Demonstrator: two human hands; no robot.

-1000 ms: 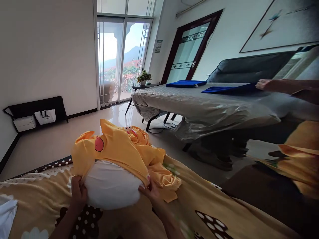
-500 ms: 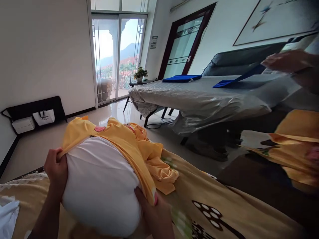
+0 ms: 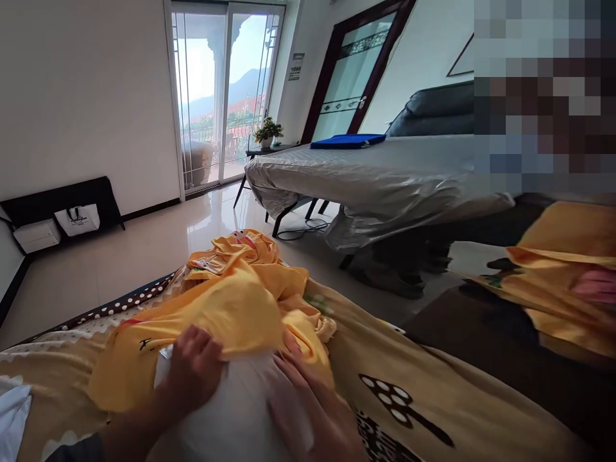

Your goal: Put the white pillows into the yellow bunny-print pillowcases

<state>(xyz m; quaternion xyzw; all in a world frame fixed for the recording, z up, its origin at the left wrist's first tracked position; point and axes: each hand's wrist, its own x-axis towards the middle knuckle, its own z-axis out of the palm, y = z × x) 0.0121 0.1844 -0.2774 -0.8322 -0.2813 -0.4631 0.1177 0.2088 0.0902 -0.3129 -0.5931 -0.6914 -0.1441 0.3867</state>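
Note:
A white pillow (image 3: 240,417) lies on the patterned yellow-brown bedspread (image 3: 433,398) right in front of me. A crumpled yellow pillowcase (image 3: 235,301) with cartoon prints covers its far end. My left hand (image 3: 192,372) rests on the pillow with its fingers curled at the pillowcase's edge, gripping the fabric. My right hand (image 3: 308,410) lies flat on the pillow, fingers stretched out, fingertips at the hem of the pillowcase.
Across the floor stands a table under grey plastic sheeting (image 3: 375,179) with a folded blue cloth (image 3: 347,140) on it. Another person is at the right, beside more yellow fabric (image 3: 568,282). A white cloth (image 3: 12,414) lies at the lower left. A glass door (image 3: 219,96) is behind.
The pillow has been lowered back onto the bed and the yellow pillowcase pulled further over it. Both my hands moved from the pillow's sides onto its top.

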